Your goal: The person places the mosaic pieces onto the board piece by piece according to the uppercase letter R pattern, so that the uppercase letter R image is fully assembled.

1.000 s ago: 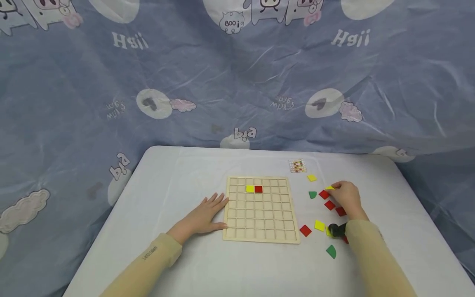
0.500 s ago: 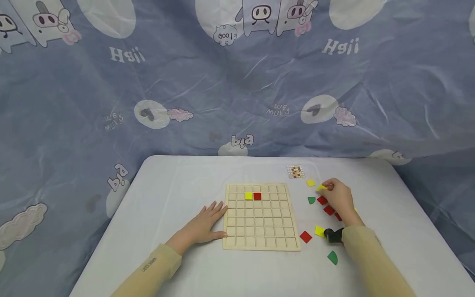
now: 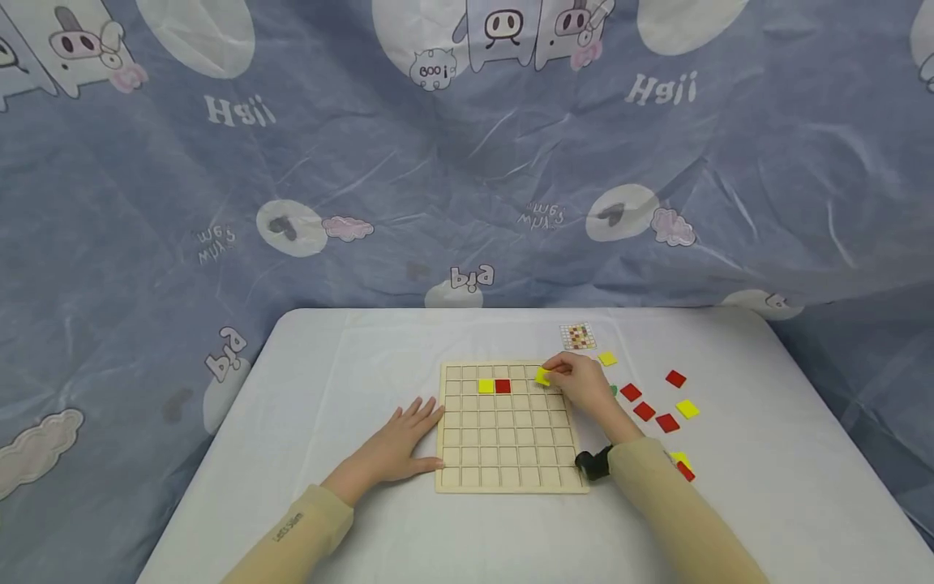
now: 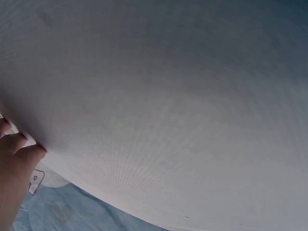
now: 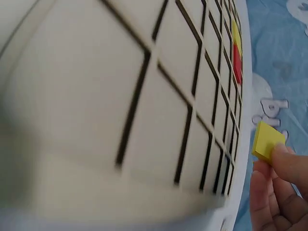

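Observation:
A wooden grid board [image 3: 509, 438] lies on the white table, with a yellow square [image 3: 486, 386] and a red square [image 3: 503, 386] side by side in its second row. The right hand [image 3: 584, 385] pinches another yellow square [image 3: 542, 376] over the board's upper right part; the right wrist view shows that yellow square [image 5: 267, 141] between thumb and fingers of the right hand [image 5: 284, 185]. Flat with spread fingers, the left hand [image 3: 394, 442] touches the board's left edge. Only part of the left hand [image 4: 17, 163] shows in the left wrist view.
A small patterned card [image 3: 578, 336] lies behind the board's right corner, near a yellow square [image 3: 607, 358]. Red squares [image 3: 667, 422] and yellow squares [image 3: 687, 409] are scattered to the right. A green piece [image 3: 614, 390] is partly hidden by the right hand. A patterned curtain [image 3: 467, 186] hangs behind the table.
The right hand has picked up a yellow square from among the scattered pieces and carried it left over the board. The left hand has stayed at the board's edge.

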The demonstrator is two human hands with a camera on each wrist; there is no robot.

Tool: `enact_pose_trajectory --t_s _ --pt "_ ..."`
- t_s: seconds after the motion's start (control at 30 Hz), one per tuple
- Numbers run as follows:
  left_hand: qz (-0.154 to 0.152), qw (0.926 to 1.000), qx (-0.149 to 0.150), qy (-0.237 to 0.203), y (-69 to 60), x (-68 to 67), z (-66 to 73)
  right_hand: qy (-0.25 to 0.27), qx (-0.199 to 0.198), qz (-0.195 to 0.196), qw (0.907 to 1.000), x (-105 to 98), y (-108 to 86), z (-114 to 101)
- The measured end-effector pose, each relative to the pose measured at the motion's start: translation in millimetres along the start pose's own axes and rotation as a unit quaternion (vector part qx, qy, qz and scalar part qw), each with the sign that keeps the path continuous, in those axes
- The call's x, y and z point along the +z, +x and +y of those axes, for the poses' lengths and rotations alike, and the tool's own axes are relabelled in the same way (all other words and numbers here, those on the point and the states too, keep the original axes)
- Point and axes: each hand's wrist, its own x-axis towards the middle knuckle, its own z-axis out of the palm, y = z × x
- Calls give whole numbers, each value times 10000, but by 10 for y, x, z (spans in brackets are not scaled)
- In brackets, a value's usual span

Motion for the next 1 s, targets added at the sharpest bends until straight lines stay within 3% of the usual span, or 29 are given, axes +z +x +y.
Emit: enact_pose_trajectory --t_s 0.2,0.43,0.77,1.0 --pt "70 10000 -4 -67 -31 18 -13 -65 -347 -178 9992 240 69 -149" --pt "123 9999 -84 -44 -55 15 -19 -298 -392 -416 9979 382 139 -231" --pt "63 9998 167 56 34 58 -3 -654 -353 -336 9967 355 60 -161" --pt "44 9999 45 87 9 0 -2 -535 -331 -474 9969 266 24 -165"
